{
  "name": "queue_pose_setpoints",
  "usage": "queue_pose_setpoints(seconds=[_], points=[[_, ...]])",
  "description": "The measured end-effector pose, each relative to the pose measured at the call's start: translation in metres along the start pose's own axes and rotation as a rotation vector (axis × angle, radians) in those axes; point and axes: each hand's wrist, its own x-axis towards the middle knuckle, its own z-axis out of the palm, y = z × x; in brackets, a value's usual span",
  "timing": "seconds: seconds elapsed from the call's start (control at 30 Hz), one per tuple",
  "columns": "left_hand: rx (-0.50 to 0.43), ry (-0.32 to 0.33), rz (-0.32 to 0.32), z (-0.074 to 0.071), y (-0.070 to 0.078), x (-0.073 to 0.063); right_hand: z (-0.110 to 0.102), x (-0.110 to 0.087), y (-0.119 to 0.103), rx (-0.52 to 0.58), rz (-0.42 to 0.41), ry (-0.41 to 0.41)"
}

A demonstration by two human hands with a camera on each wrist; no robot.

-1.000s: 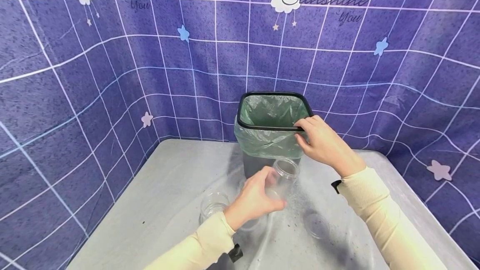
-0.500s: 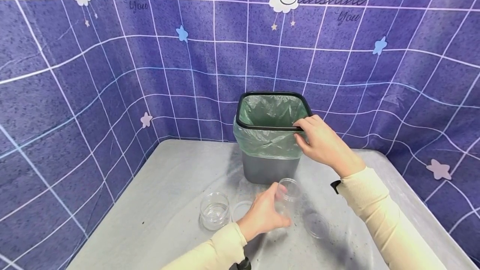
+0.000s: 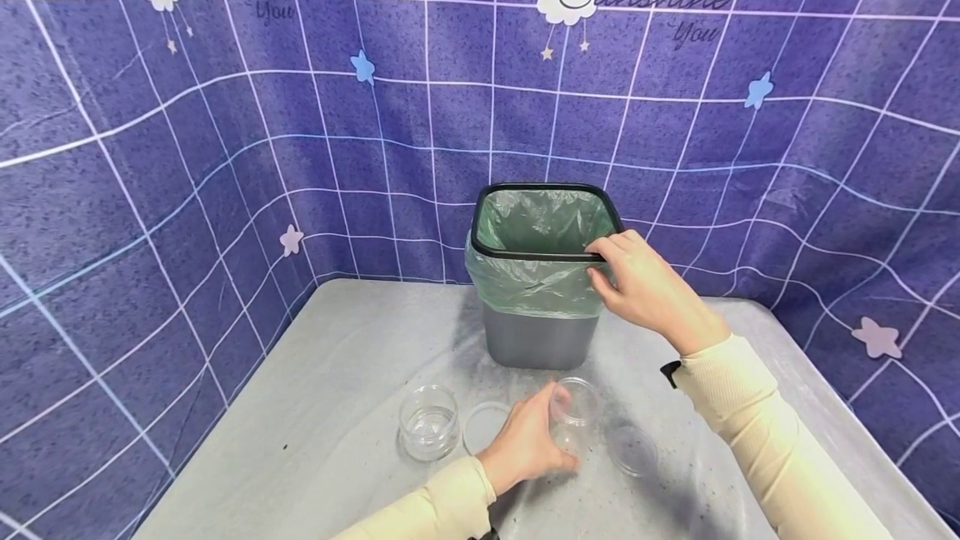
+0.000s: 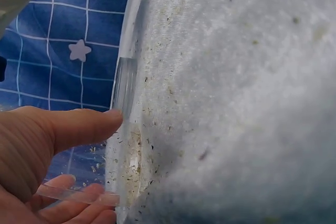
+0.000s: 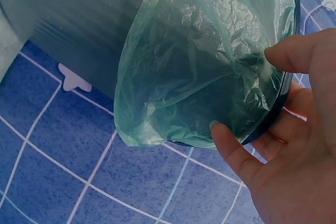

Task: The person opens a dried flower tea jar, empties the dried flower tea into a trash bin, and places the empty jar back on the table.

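My left hand grips a clear jar from its left side, low over the table in front of the bin. It stands about upright; I cannot tell whether its base touches the tabletop. In the left wrist view the thumb lies along the clear wall, with small brownish specks close by. With its thumb in front and fingers over the edge, my right hand holds the black rim of a grey bin. A green plastic liner is folded over that rim.
Another clear jar stands left of my left hand. A round clear lid lies between them, and a second clear disc lies to the right. Specks are scattered on the grey tabletop. A purple curtain hangs behind.
My left hand has brought the jar down and toward me, from beside the bin to the table in front of it. The right hand keeps its hold on the rim.
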Motion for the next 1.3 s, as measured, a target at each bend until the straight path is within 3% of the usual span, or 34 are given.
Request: queue_pose_setpoints(seconds=[0.4,0.63,0.83,1.03,1.3], points=[[0.011,-0.011,0.008,0.004,-0.003,-0.002,0.000,-0.003,0.001,-0.001,0.004,0.001],[0.051,-0.015,0.039,-0.005,-0.005,-0.004,-0.004,-0.003,-0.001,-0.001,0.028,-0.026],[0.098,0.008,0.083,-0.034,-0.003,-0.005,-0.008,-0.004,-0.004,0.022,0.046,-0.017],[0.123,0.162,0.161,-0.074,0.004,-0.006,-0.016,-0.006,-0.007,0.020,0.043,0.008],[0.165,0.329,0.166,-0.131,0.007,-0.007,-0.028,-0.018,-0.012,-0.012,0.058,0.055]])
